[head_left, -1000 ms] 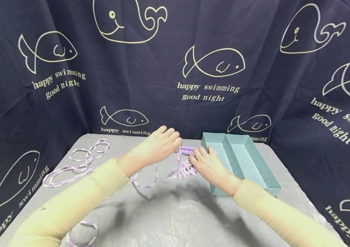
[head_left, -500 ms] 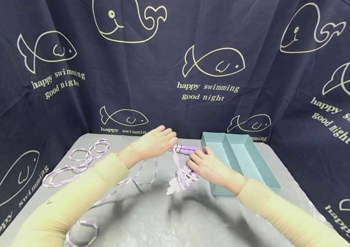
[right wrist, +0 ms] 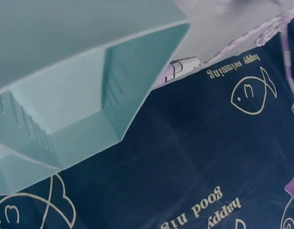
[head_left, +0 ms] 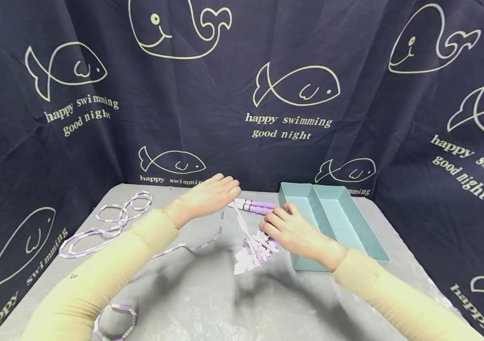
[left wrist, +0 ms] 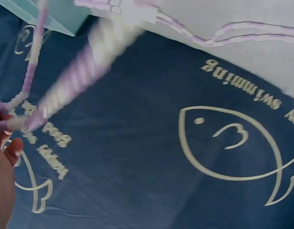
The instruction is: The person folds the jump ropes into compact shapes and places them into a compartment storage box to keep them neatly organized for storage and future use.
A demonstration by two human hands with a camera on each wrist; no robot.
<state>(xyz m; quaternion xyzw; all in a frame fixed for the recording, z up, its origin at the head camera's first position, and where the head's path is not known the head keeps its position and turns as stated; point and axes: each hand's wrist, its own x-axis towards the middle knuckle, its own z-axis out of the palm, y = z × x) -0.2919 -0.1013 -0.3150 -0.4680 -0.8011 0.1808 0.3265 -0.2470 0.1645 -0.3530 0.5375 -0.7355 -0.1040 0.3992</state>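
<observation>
Left hand [head_left: 214, 195] pinches a purple-and-white segmented plastic rope [head_left: 242, 221], thumb and fingers closed in. Right hand [head_left: 295, 233] has fingers curled over a folded purple-and-white bundle [head_left: 259, 250], which hangs out to the left of it and slightly toward the wearer. Rope strands run from the left hand down to this bundle.

Main risk: bundle slips. Several folds stick out past the right fingertips, so a loose grip there would likely let them spring apart. Pulling the left hand away too hard could drag folds out too.

Snag risk: two slim purple handles with black-and-white bands [head_left: 256, 207] lie between the hands, just beyond them; contact with the left fingertips can't be told. A strand could catch on them and roll them.

Tangle risk: a trailing length [head_left: 212, 241] drops below the left hand, and looped coils [head_left: 109, 232] lie left of that hand. If they connect, which the sleeve hides, a tug could drag the coils in.

Bump risk: the teal two-compartment plastic box [head_left: 380, 258] sits right beside the right hand, partly behind it on the grey worktop [head_left: 207, 308]; swinging that wrist rightward may knock its wall.
</observation>
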